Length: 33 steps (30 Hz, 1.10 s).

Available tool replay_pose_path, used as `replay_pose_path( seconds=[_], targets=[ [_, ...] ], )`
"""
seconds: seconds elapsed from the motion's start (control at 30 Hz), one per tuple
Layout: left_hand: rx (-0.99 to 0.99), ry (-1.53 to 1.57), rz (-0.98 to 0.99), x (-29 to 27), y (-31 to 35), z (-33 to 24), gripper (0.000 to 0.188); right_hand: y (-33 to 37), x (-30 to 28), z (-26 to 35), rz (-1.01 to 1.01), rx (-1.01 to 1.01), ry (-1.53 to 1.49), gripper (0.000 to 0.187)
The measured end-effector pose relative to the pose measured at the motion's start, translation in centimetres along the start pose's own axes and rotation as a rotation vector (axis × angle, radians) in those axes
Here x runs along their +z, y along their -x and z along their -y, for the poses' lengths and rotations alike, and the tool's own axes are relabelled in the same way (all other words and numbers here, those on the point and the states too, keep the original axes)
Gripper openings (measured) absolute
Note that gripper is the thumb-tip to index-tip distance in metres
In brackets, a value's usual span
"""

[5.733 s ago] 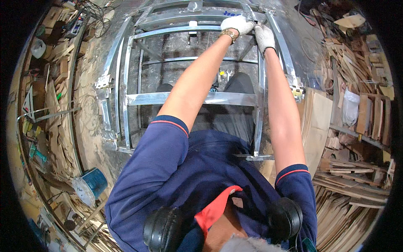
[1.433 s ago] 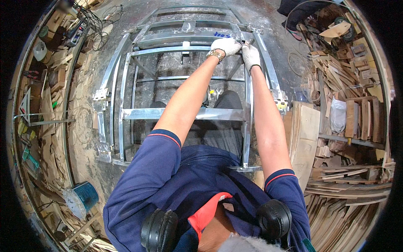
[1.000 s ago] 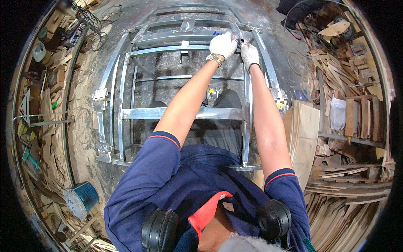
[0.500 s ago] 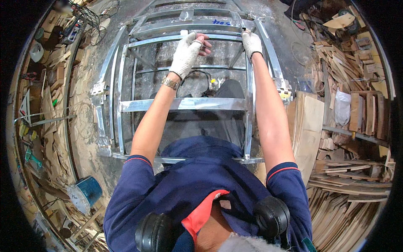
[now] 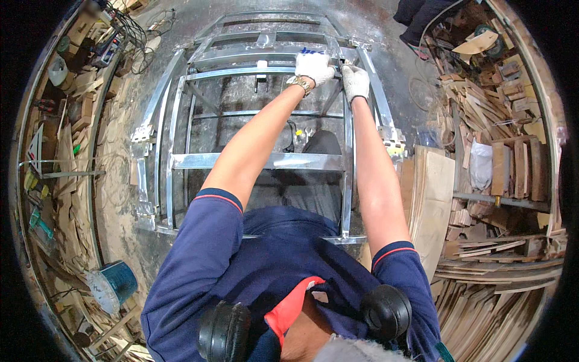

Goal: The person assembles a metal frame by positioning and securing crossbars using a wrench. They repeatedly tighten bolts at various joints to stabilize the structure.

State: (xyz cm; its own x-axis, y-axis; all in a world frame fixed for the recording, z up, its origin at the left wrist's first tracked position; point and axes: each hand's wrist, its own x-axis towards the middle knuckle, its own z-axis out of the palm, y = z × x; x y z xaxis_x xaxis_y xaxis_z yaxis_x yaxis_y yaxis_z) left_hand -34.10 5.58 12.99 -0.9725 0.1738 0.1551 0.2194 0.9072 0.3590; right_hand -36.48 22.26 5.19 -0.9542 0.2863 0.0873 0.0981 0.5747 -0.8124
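Note:
A welded frame of silvery metal tubing lies around and in front of me. My left hand, in a white glove with a wristwatch above it, is curled at the far crossbar near its right end. Just beside it my gloved right hand is closed at the frame's right corner, fingertips pinched. Whatever the fingers of either hand hold is hidden or too small to name. Left of my hands, a small white block sits on the crossbar, with dark prongs below it.
Wood offcuts fill the shelving on the right, beside leaning boards. At the lower left is a blue bucket. Black cables tangle at the upper left. Another person's legs show at the upper right.
My left hand has moved right along the far crossbar, from near the white block to beside my right hand, and its fingers have curled. The right hand stays at the corner.

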Motion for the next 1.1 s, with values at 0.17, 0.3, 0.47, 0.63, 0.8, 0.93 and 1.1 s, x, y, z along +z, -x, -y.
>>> replay_pose_path(
  seconds=[0.17, 0.3, 0.47, 0.63, 0.8, 0.93, 1.1],
  targets=[
    [-0.098, 0.092, 0.102, 0.5, -0.9, 0.0, 0.038, 0.7, -0.4, 0.6, -0.013, -0.001, -0.046, 0.053],
    [-0.148, 0.186, 0.125, 0.4, -1.0, 0.3, 0.041, 1.9, -1.5, 2.1, -0.008, -0.027, -0.072, 0.044],
    [-0.186, 0.183, 0.192, 0.4, -1.8, 0.5, 0.041, 2.2, -1.5, 2.7, -0.022, -0.003, -0.01, 0.045],
    [-0.175, 0.201, 0.223, 0.5, -2.1, 0.4, 0.04, 1.6, -1.0, 2.4, -0.104, -0.075, 0.084, 0.043],
    [-0.133, 0.222, 0.169, 0.4, -1.5, 0.4, 0.039, 1.6, -1.2, 2.2, -0.068, -0.056, 0.062, 0.047],
    [-0.055, 0.205, 0.18, 0.0, -1.3, 0.5, 0.04, 1.3, -1.0, 2.1, -0.064, -0.054, 0.059, 0.049],
    [0.001, 0.197, 0.127, 0.1, -0.9, 0.5, 0.041, 1.0, -0.7, 1.7, -0.008, -0.038, 0.057, 0.046]
  ],
)
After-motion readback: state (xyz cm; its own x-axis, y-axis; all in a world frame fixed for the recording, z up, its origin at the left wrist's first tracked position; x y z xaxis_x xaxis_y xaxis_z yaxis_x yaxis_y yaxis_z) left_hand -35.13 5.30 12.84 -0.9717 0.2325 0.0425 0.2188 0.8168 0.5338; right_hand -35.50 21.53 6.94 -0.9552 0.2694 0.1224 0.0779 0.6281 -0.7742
